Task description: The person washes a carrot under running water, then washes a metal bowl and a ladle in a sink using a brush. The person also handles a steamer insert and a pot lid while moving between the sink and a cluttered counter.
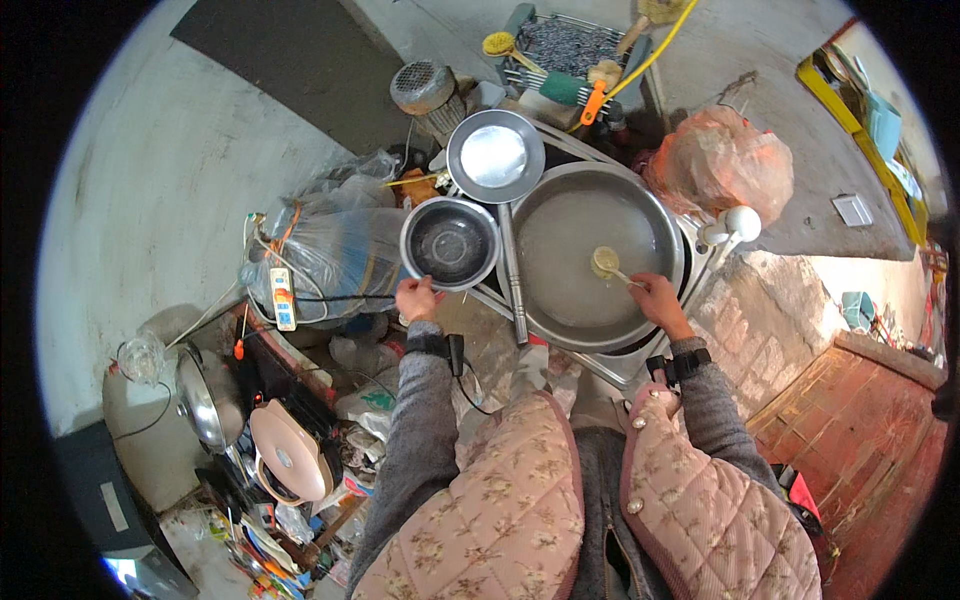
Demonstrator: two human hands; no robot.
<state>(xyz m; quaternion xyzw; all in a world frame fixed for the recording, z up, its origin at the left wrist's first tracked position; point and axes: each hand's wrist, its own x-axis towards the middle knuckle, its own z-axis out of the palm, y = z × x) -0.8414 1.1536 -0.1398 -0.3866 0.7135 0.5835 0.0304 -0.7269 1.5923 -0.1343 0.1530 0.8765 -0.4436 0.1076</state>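
Note:
My left hand [418,300] grips the near rim of a small stainless steel bowl [450,244], which is dark inside with a pale ring at its bottom. My right hand [660,300] holds the pale handle of a round-headed scrubbing brush [604,262]. The brush head is over or in a wide metal basin [592,341] of cloudy water; how deep it sits I cannot tell. Behind the bowl rests a long-handled metal ladle [495,154], its pan shiny inside. The ladle's handle [513,277] runs toward me between bowl and basin.
A metal sink frame [600,369] surrounds the basin. A white faucet-like fixture [739,225] and an orange plastic bag [720,161] stand right. A power strip [283,300] hangs left, above clutter. A motor [431,94] and a rack of brushes [570,45] lie beyond.

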